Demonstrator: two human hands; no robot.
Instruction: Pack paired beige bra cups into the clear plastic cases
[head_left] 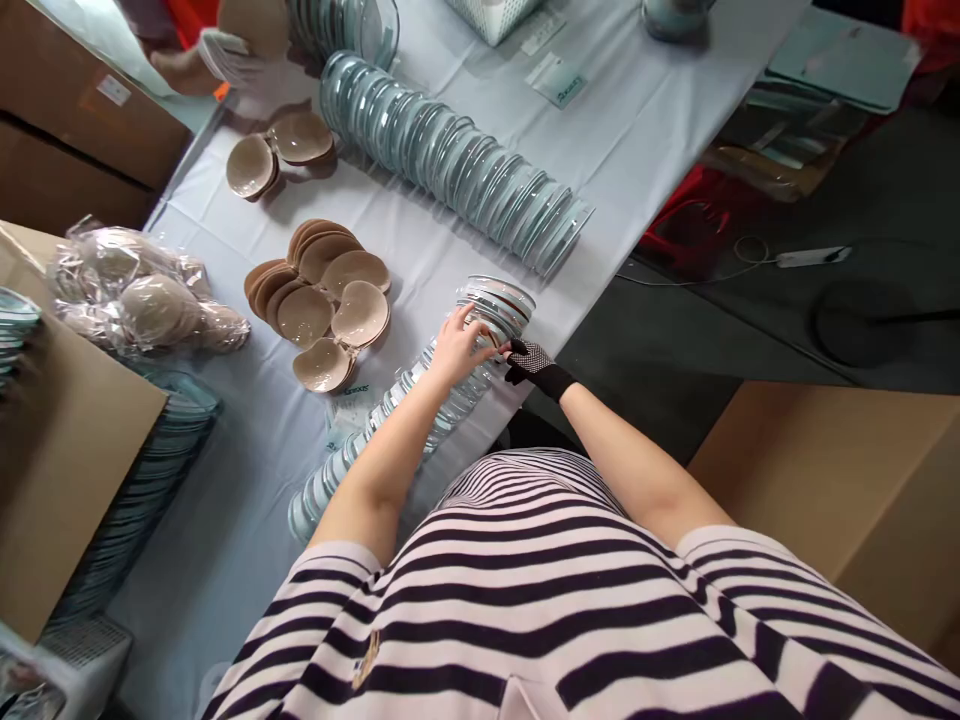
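My bare left hand [459,345] is at the near end of a row of clear plastic cases [375,420], its thumb and fingers bent around the edge of one case. My right hand [531,360], in a dark mesh glove with bare fingertips, pinches the same case's rim from the other side. The upper cases [499,300] fan out just beyond my fingers, and a thin brown edge shows among them. Exactly what lies between my fingertips is partly hidden. Left of my hands are nested beige bra cups [360,312] in overlapping stacks.
A long row of clear cases [450,150] crosses the white-covered table [600,120]. More cups [251,165] lie farther back, near a co-worker's gloved hand [229,58]. Bagged cups [157,300] and a cardboard box [75,440] are at left. Another cardboard box [825,480] stands at right.
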